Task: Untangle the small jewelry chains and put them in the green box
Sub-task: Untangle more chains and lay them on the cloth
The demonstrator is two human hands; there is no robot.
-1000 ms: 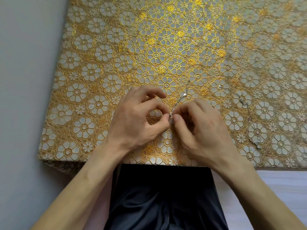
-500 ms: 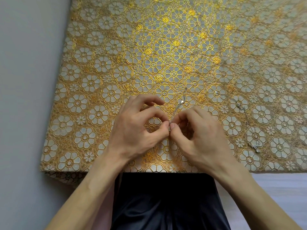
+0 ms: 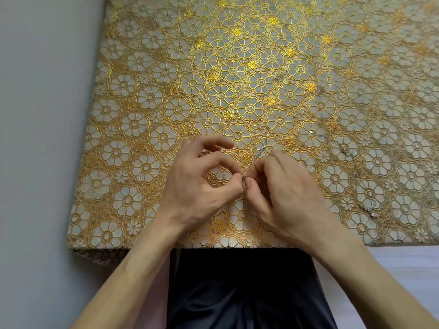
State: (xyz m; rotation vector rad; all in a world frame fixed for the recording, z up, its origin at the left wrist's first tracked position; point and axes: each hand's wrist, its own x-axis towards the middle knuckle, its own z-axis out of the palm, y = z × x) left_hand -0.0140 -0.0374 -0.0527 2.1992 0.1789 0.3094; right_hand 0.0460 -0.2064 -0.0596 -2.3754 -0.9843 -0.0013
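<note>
Held chain: a thin silver jewelry chain, raised over the near middle of the gold floral lace tablecloth, between the two hands.
Long axis: it runs from the pinch away from the person, slanting slightly right. Its far end rests on the cloth.
Left hand: thumb and forefinger tips pinch the chain's near end. The other fingers are curled and spread above.
Right hand: thumb and forefinger pinch the same spot, touching the left fingertips. The remaining fingers are curled under.
Second silver chain: lies loose on the cloth, well apart to the right, slanting toward the near right.
Change: over the last second the pinch and the chain's slant are unchanged, and only the view has drifted slightly.
</note>
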